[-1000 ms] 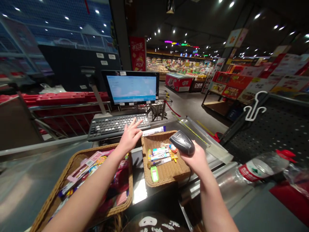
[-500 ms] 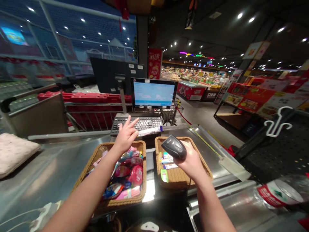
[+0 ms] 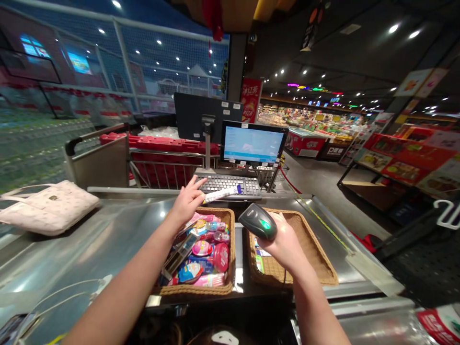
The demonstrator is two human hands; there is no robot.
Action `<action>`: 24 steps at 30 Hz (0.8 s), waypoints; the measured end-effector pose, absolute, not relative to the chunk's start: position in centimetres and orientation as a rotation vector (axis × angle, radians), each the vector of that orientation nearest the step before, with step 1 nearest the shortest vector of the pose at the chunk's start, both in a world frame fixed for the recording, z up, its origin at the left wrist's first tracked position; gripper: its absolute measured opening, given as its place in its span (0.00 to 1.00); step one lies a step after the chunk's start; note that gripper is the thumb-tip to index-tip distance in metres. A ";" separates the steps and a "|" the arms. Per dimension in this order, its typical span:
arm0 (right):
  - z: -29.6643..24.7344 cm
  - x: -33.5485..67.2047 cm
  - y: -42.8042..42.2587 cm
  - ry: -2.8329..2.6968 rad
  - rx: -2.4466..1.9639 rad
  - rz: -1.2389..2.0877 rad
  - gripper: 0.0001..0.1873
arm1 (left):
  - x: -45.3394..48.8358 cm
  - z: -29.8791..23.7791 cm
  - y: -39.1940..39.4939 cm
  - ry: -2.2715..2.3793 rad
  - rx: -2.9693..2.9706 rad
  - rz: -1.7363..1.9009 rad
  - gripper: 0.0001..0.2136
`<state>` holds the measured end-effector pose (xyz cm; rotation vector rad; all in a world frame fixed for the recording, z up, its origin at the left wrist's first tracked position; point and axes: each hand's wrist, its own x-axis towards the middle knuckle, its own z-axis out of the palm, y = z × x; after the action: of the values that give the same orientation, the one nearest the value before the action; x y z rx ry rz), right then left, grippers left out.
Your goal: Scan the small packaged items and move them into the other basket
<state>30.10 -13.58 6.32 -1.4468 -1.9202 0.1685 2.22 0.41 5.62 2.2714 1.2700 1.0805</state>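
My left hand (image 3: pixel 187 200) is over the left wicker basket's far edge, beside the keyboard (image 3: pixel 230 185). Between its thumb and fingers it pinches a long, slim white packet (image 3: pixel 223 193) with a blue end, which points right across the keyboard's front. My right hand (image 3: pixel 287 239) grips a black barcode scanner (image 3: pixel 257 220) with a green light glowing on top. The scanner hangs over the right wicker basket (image 3: pixel 321 249), its head turned left. A few small packets (image 3: pixel 259 262) lie in that basket, partly hidden. Colourful packaged goods (image 3: pixel 202 248) fill the left basket (image 3: pixel 231 258).
Behind the keyboard stands a lit monitor (image 3: pixel 252 143), with a second dark screen (image 3: pixel 194 115) seen from behind. A pale handbag (image 3: pixel 50 207) rests on the metal counter (image 3: pixel 122 225) at left. A large plastic bottle (image 3: pixel 391 326) lies at lower right.
The view has swung left, so the scene sits further right. The scanner's green light has come on. My left hand is closer to the basket's edge, still with the slim packet.
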 end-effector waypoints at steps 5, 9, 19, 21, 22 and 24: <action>6.2 29.3 -13.5 -1.951 -1.440 0.167 0.20 | 1.0 5.2 0.4 1.291 2.266 1.088 0.16; 5.9 28.9 -13.2 -1.960 -1.433 0.170 0.23 | 0.3 5.1 0.0 1.341 2.269 1.043 0.16; 5.7 27.7 -13.0 -2.009 -1.422 0.248 0.19 | -2.7 2.9 -0.6 1.464 2.253 0.883 0.16; 5.7 27.2 -13.0 -2.003 -1.430 0.258 0.21 | -3.6 2.0 -0.8 1.464 2.253 0.847 0.16; 5.7 27.0 -12.9 -2.005 -1.431 0.260 0.22 | -4.0 1.5 -1.0 1.457 2.252 0.833 0.16; 5.6 26.7 -12.8 -2.022 -1.431 0.272 0.22 | -4.9 0.5 -1.3 1.435 2.252 0.812 0.16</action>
<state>26.69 -12.81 5.63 -1.4311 -2.0222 0.2719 -4.87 -1.34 0.48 2.2516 1.4345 0.8124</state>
